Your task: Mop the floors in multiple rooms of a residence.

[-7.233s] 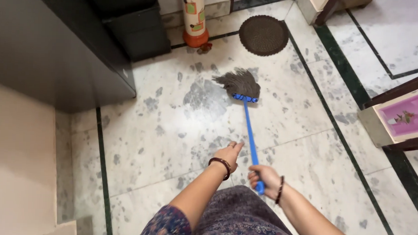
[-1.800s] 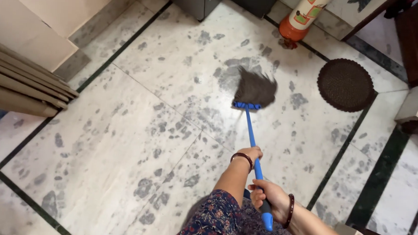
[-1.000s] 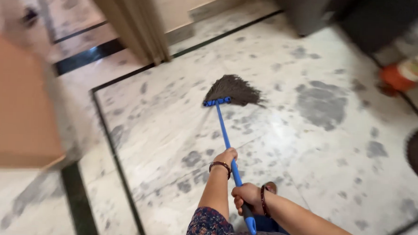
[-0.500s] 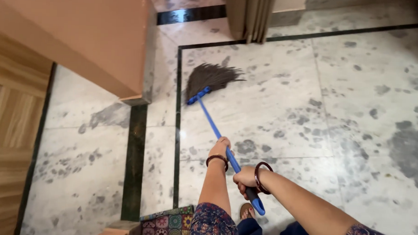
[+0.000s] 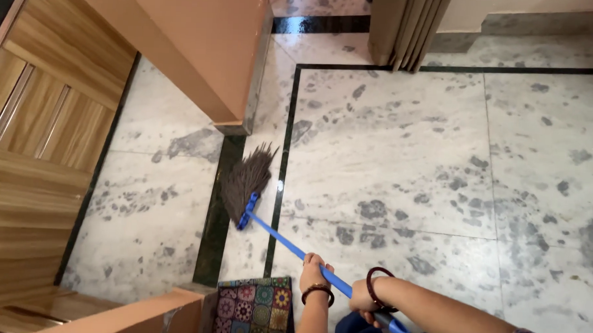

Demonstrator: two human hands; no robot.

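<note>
Even, bright indoor light; sharp focus throughout. A small glare spot on the marble floor (image 5: 402,163) beside the mop head (image 5: 245,181). Shadows soft; wide-angle bending at edges.

Open marble floor (image 5: 402,144) ahead and right of both hands' grip on the mop handle (image 5: 287,242), peach wall corner (image 5: 237,85) blocking far left-ahead, patterned cushion (image 5: 249,309) crowding just left, wooden door (image 5: 34,144) beyond

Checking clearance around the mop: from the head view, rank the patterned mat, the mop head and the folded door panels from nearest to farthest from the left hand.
1. Patterned mat: just to the left of the left hand, by the bottom edge.
2. Mop head: ahead and to the left, on the dark floor strip.
3. Folded door panels: far ahead, at the top edge.
</note>
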